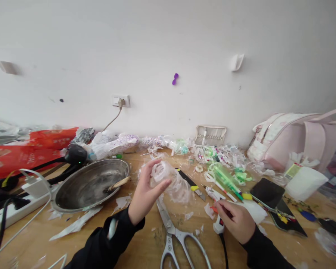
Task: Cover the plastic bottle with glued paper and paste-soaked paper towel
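Curving around a crumpled, see-through plastic piece, the thumb and fingers of the left hand stand apart, with the near end of the plastic between them; how firmly they press it, if at all, I cannot tell. The plastic is near the middle of the table, beyond the large metal scissors, whose handles point toward the person.

To its right, the fingertips of the right hand are drawn together on the orange part of a corded tool with a white body and a black cord. A yellow-and-black cutter lies between the plastic and the tool.

Left of the left hand sits a wide metal basin, dull and stained inside, with a wooden-handled implement resting in it, its handle over the right rim. Toward the wall, an open case holds a white pen-like item upright.

On the right, a white tub leans beside the pale pink bag, with white strips showing just behind it. Green plastic pieces and scraps lie between the open case and the dark phone. Red bags lie at the far left, behind a white power strip.
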A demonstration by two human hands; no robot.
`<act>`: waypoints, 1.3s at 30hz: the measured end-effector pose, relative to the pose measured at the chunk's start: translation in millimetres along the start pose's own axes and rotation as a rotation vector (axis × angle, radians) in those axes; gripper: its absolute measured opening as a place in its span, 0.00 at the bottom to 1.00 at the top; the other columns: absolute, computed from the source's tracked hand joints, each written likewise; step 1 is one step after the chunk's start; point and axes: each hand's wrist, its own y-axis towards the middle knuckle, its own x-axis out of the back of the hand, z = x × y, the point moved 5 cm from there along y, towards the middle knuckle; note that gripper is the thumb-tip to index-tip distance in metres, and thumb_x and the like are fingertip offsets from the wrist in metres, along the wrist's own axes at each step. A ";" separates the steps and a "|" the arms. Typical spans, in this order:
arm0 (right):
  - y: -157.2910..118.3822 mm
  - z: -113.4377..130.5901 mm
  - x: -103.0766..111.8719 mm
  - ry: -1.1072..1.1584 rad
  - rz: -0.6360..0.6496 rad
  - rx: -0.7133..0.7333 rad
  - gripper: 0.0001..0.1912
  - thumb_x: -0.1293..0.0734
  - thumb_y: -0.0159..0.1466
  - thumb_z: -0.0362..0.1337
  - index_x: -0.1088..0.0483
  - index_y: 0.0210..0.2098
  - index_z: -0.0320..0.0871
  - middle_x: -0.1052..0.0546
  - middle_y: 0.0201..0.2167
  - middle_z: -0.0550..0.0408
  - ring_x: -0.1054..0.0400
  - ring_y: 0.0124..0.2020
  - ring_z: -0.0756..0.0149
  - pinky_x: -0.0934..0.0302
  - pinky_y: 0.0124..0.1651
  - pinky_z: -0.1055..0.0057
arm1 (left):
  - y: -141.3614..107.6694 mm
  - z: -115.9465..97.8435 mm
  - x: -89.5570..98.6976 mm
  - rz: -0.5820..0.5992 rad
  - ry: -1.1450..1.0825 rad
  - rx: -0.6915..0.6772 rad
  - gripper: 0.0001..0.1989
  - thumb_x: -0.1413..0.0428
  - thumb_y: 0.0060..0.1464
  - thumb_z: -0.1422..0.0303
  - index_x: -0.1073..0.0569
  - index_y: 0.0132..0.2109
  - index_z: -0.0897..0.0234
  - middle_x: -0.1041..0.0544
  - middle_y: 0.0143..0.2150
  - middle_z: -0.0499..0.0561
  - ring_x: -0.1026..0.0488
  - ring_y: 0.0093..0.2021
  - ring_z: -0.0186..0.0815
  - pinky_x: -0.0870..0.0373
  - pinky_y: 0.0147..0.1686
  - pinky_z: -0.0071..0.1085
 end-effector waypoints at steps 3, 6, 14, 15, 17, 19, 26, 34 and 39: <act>-1.5 3.4 -3.5 -0.016 0.007 0.002 0.19 0.46 0.64 0.43 0.30 0.27 0.42 0.28 0.16 0.56 0.35 0.18 0.69 0.44 0.23 0.74 | 20.9 -17.1 -9.8 0.106 0.099 -0.042 0.24 0.44 0.47 0.61 0.43 0.50 0.58 0.36 0.50 0.54 0.38 0.51 0.42 0.44 0.52 0.41; -3.4 5.6 -5.2 -0.036 0.002 0.009 0.19 0.47 0.64 0.42 0.30 0.26 0.42 0.28 0.17 0.56 0.35 0.19 0.68 0.44 0.24 0.73 | 37.0 -25.6 -25.8 0.232 0.291 -0.054 0.24 0.42 0.44 0.60 0.40 0.47 0.61 0.35 0.47 0.55 0.38 0.49 0.43 0.43 0.50 0.42; -3.5 6.5 -9.0 -0.075 0.008 0.003 0.20 0.47 0.64 0.42 0.30 0.25 0.42 0.29 0.16 0.55 0.35 0.19 0.68 0.47 0.24 0.73 | 46.1 -34.7 -36.5 0.277 0.508 -0.227 0.20 0.45 0.48 0.58 0.37 0.47 0.59 0.32 0.49 0.53 0.38 0.50 0.42 0.45 0.50 0.43; -3.3 6.3 -9.7 -0.077 0.011 0.002 0.20 0.47 0.64 0.42 0.30 0.25 0.42 0.29 0.16 0.55 0.35 0.19 0.68 0.47 0.24 0.73 | 46.2 -35.1 -35.7 0.275 0.536 -0.252 0.17 0.46 0.49 0.58 0.36 0.45 0.58 0.32 0.49 0.52 0.38 0.51 0.43 0.46 0.50 0.44; -2.9 5.7 -10.7 -0.078 0.020 0.003 0.20 0.47 0.64 0.42 0.29 0.25 0.42 0.29 0.16 0.55 0.35 0.19 0.68 0.47 0.24 0.73 | 46.6 -36.3 -33.0 0.268 0.594 -0.285 0.14 0.47 0.49 0.57 0.33 0.41 0.57 0.32 0.50 0.51 0.38 0.52 0.43 0.47 0.49 0.46; -2.8 5.1 -11.0 -0.076 0.030 0.007 0.21 0.47 0.64 0.42 0.30 0.25 0.42 0.29 0.16 0.55 0.34 0.20 0.68 0.46 0.25 0.73 | 47.0 -39.7 -28.8 0.263 0.645 -0.309 0.14 0.47 0.49 0.55 0.32 0.40 0.57 0.32 0.50 0.52 0.38 0.52 0.44 0.47 0.49 0.47; -4.1 3.7 -10.7 -0.072 0.057 0.018 0.20 0.48 0.64 0.43 0.30 0.26 0.43 0.28 0.17 0.56 0.35 0.19 0.68 0.46 0.24 0.73 | 46.0 -57.2 -15.7 0.273 0.748 -0.370 0.13 0.55 0.56 0.58 0.29 0.32 0.58 0.32 0.51 0.50 0.38 0.51 0.42 0.47 0.48 0.48; -4.6 5.3 -13.2 -0.104 0.073 0.021 0.21 0.47 0.64 0.42 0.34 0.21 0.42 0.32 0.15 0.57 0.37 0.19 0.70 0.49 0.24 0.74 | 47.2 -53.3 -16.9 0.384 0.749 -0.359 0.19 0.56 0.55 0.56 0.30 0.25 0.61 0.34 0.53 0.51 0.40 0.52 0.44 0.47 0.49 0.50; -3.7 6.8 -14.6 -0.096 0.093 0.032 0.20 0.48 0.64 0.41 0.34 0.21 0.43 0.32 0.15 0.58 0.38 0.18 0.71 0.49 0.24 0.74 | 49.5 -53.1 -11.0 0.499 0.760 -0.368 0.24 0.58 0.55 0.56 0.31 0.19 0.62 0.34 0.54 0.50 0.39 0.53 0.44 0.47 0.51 0.48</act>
